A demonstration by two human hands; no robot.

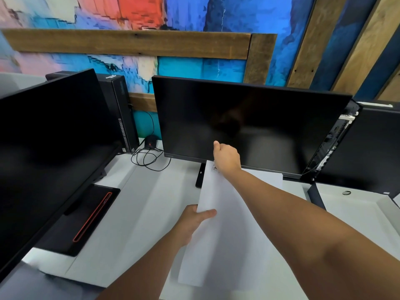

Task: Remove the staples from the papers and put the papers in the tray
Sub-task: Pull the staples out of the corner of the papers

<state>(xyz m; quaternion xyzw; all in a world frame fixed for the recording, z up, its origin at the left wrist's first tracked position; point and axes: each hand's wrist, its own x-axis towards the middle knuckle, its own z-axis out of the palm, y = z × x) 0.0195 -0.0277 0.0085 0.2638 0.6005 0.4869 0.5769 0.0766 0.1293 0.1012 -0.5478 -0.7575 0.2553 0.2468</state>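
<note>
A stack of white papers (218, 230) is lifted off the white desk in front of the middle monitor. My left hand (195, 219) grips its left edge, thumb on top. My right hand (226, 158) is closed at the papers' far top corner, just below the monitor's lower edge. Something small and dark shows under that hand, too blurred to name. More white sheets (268, 176) lie beneath, under my right forearm. No tray is in view.
A dark monitor (249, 124) stands straight ahead, another (49, 148) at the left on a black base (86, 219). A black computer tower (122, 111) and tangled cables (149, 156) sit behind. Another black tower (372, 148) is at the right. A small ring (346, 193) lies there.
</note>
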